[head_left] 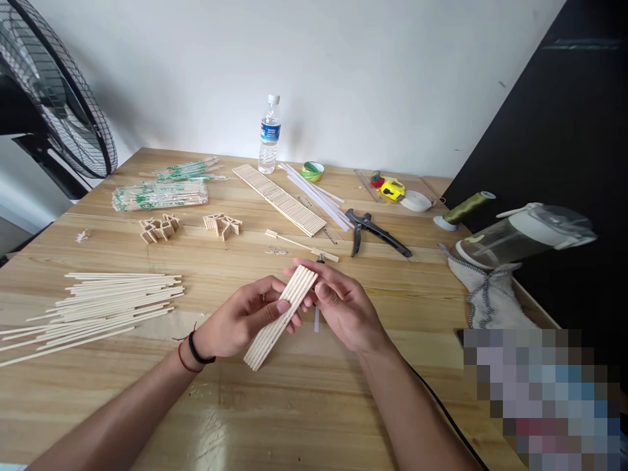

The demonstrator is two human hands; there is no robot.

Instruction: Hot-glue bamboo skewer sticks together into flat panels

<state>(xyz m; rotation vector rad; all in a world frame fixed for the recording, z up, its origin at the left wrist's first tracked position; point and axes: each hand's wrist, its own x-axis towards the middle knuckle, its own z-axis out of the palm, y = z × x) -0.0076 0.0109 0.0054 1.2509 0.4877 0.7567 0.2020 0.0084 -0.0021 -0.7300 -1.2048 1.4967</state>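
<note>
A narrow panel of pale wooden sticks (pixel 279 320), laid side by side, is tilted above the table between my hands. My left hand (pixel 248 317) pinches it, thumb across the upper face and fingers underneath. Around the panel's far end, my right hand (pixel 346 307) is closed, its thumb by the right edge and its fingertips partly hidden behind. Below my right hand lies what looks like a glue gun, mostly covered; only its dark nozzle (pixel 320 259) and a translucent glue stick (pixel 316 319) show. Loose wooden sticks (pixel 118 301) are spread to the left.
Farther back are a long slatted wooden strip (pixel 279 199), small zigzag wooden pieces (pixel 223 224), wrapped sticks (pixel 161 195), white glue sticks (pixel 316 196), black cutters (pixel 375 232) and a water bottle (pixel 269 137). A fan (pixel 59 91) stands left; a clear tumbler (pixel 524 235) lies right.
</note>
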